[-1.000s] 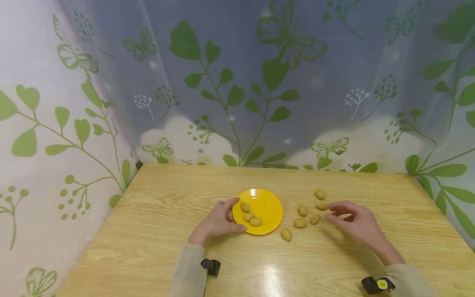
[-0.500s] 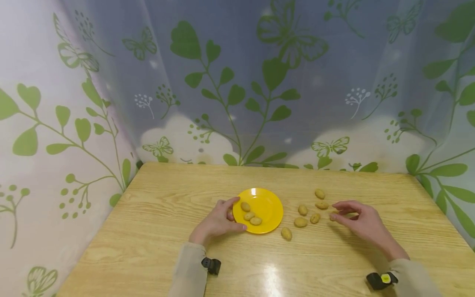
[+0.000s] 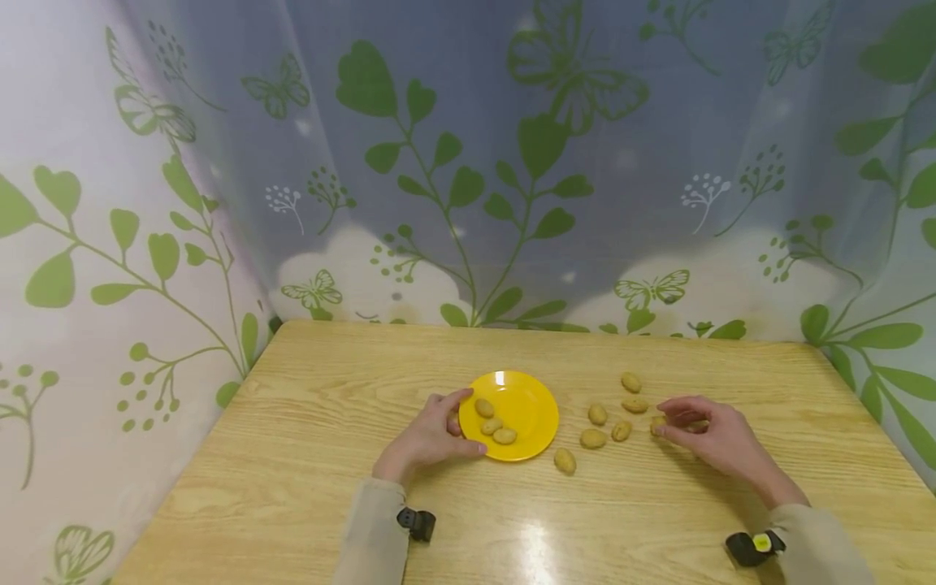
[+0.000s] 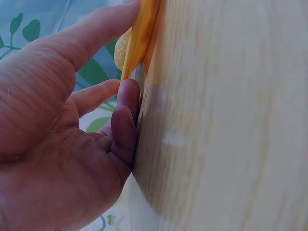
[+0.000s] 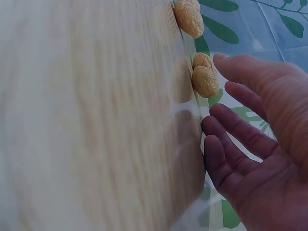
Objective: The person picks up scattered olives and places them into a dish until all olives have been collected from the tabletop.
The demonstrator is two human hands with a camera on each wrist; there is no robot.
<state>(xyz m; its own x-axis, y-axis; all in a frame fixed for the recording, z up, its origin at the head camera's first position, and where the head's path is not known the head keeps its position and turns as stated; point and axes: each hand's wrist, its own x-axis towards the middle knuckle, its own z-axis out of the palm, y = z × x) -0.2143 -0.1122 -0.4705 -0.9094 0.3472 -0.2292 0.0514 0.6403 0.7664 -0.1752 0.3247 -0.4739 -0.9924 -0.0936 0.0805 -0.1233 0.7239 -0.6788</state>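
- Head view shows me a yellow plate (image 3: 534, 406) on the wooden table (image 3: 292, 463); three small potato-like pieces (image 3: 504, 436) lie on it, toward its left side.
- Left hand (image 3: 424, 439) of the person is at the left of the plate and holds its rim, with the thumb at the near part and the index finger at the farther part.
- Right hand (image 3: 712, 439) is well apart, to the right of the plate. Its thumb and fingers stand moderately wide about one loose piece (image 3: 656, 426); whether they touch it, I cannot tell.
- Six other pieces (image 3: 593, 439) lie scattered to the right of the plate, the closest one near its lower right rim.
- Behind the plate, past the table, hangs a curtain (image 3: 468, 203) with green leaves and butterflies.
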